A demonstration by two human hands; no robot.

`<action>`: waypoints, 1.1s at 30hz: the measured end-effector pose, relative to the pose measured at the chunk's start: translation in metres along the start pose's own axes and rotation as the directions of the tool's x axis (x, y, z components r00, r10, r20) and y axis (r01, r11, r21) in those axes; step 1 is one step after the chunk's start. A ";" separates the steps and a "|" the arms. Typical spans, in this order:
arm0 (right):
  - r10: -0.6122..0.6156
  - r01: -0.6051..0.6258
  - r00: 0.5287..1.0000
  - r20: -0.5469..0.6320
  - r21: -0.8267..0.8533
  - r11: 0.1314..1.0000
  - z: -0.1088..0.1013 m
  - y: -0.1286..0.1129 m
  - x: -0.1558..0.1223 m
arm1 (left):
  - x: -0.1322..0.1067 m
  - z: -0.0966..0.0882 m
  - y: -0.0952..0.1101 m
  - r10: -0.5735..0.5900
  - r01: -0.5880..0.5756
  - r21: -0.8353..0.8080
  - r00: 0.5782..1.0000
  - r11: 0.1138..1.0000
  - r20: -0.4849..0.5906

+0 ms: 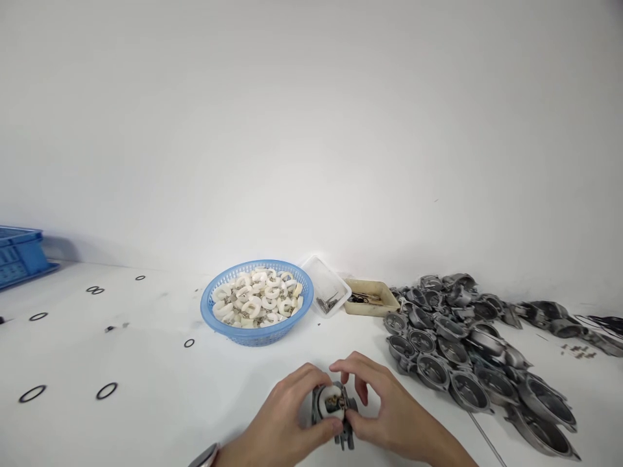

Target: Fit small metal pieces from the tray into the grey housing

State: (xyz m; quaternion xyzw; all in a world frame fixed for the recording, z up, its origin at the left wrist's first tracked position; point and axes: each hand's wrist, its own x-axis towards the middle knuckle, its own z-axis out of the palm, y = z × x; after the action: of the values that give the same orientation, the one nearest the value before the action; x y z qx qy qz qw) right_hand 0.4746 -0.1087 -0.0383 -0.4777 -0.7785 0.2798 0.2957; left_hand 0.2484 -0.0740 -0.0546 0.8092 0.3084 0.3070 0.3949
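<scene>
My left hand (285, 415) and my right hand (389, 408) meet low in the middle of the white table (160, 402). Together they hold a small grey metal housing (333, 408) with a white ring-shaped part seated in its round opening. Fingers of both hands wrap the housing's sides, and the thumbs press near the white part. A watch shows at my left wrist. Behind the hands stands a blue basket (256, 324) full of white ring-shaped parts with metal bits.
A heap of grey metal housings (467, 357) spreads at the right. A clear tub of small metal pins (327, 295) and a beige tray (372, 298) stand behind the basket. Black O-rings (106, 390) lie scattered at the left. A blue crate (19, 256) sits far left.
</scene>
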 end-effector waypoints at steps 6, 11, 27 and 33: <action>0.014 -0.014 1.000 0.015 -0.003 1.000 0.000 -0.002 -0.001 | 0.000 0.002 -0.004 0.022 -0.022 -0.015 1.000 1.000 -0.016; 0.037 -0.037 0.999 0.013 -0.010 0.999 0.000 -0.002 -0.001 | 0.000 0.002 -0.004 0.012 -0.012 -0.017 1.000 1.000 -0.016; 0.013 -0.013 1.000 0.008 -0.007 1.000 0.000 -0.001 -0.001 | -0.001 0.002 0.001 -0.004 0.004 -0.021 1.000 1.000 -0.019; -0.001 0.001 1.000 -0.001 0.008 1.000 0.001 0.000 -0.001 | -0.001 0.009 -0.009 0.030 -0.030 -0.002 0.998 1.000 -0.053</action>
State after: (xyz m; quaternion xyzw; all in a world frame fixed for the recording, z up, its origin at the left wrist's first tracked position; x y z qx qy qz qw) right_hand 0.4743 -0.1093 -0.0386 -0.4762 -0.7775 0.2828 0.2980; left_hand 0.2521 -0.0741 -0.0663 0.8046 0.3063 0.3348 0.3832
